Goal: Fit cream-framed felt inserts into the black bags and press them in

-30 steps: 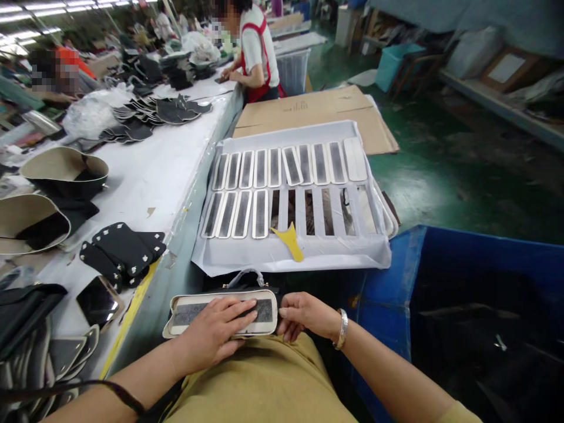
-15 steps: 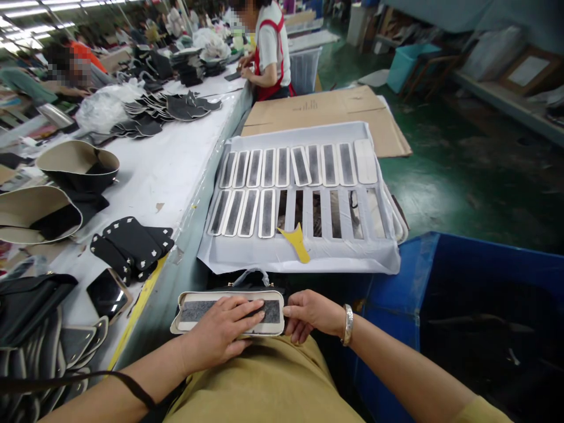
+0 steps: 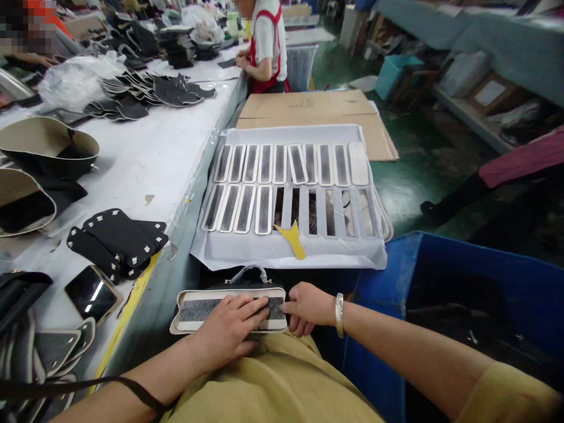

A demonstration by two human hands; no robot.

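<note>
A black handbag (image 3: pixel 187 320) with cream edges lies against my body. Its long cream panel with a dark grey strip faces up, and a plastic-wrapped handle (image 3: pixel 247 271) arches at the far side. Across the panel, my left hand (image 3: pixel 235 323) rests with fingers stretched flat and its thumb by the near edge. At the panel's right end, my right hand (image 3: pixel 308 308) is closed, index finger and thumb at the corner and the other fingers curled below. Beyond stands a grey slotted board (image 3: pixel 247 252) bearing rows of cream panels with dark strips (image 3: pixel 264 210) and a yellow cutout (image 3: pixel 292 239).
On the left, the white worktable (image 3: pixel 176 147) carries black pieces (image 3: pixel 118 238), a phone (image 3: pixel 91 295) and open bag bodies (image 3: pixel 48 141). A blue bin (image 3: pixel 383 305) stands right. Cardboard (image 3: pixel 317 108) lies behind the board. A co-worker (image 3: pixel 268 47) works farther back; another person's leg (image 3: pixel 453 197) shows right.
The view has shifted slightly, and a person's leg has come into sight at the right. Both my hands stay on the handbag in nearly the same places.
</note>
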